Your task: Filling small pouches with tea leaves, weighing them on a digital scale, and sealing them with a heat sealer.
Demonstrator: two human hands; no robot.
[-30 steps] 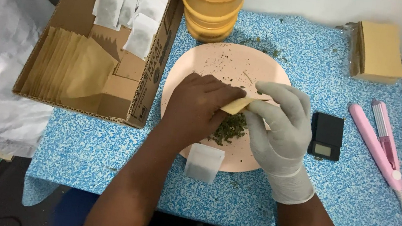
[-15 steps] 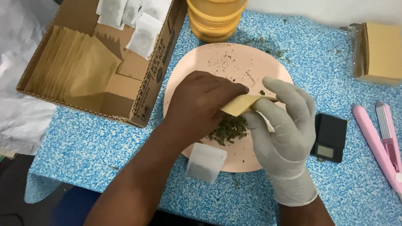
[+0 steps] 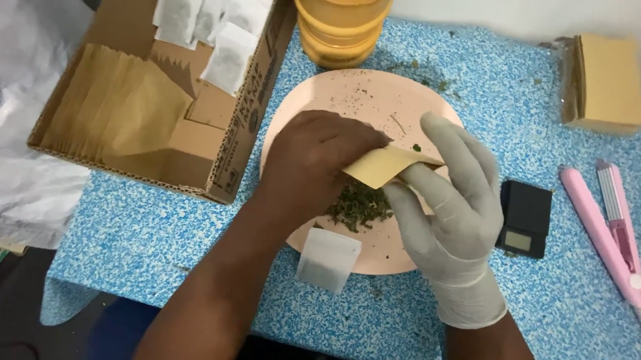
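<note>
Head view looks straight down on both hands meeting over a pale pink plate (image 3: 329, 94). Bare left hand (image 3: 314, 163) is curled, its fingers pinched on the near edge of a small tan paper pouch (image 3: 387, 165). Gloved right hand (image 3: 449, 205), in a white glove, grips the pouch's other end between thumb and fingers, so both hands are clamped on it and it hangs tilted just above the plate. Directly beneath it lies a little heap of dried green herb (image 3: 357, 206), with loose crumbs scattered over the rest of the plate. A white filter bag (image 3: 326, 258) rests at the plate's near rim, partly on the speckled blue counter (image 3: 139, 240). Just right of the gloved hand sits a small black pocket scale (image 3: 523, 219), and beyond it a pink heat sealer (image 3: 609, 230). At the far edge stands a yellow tub (image 3: 341, 23) and a stack of tan pouches (image 3: 607, 83). Left of the plate, an open cardboard box (image 3: 184, 118) holds more tan pouches and white filled bags.
</note>
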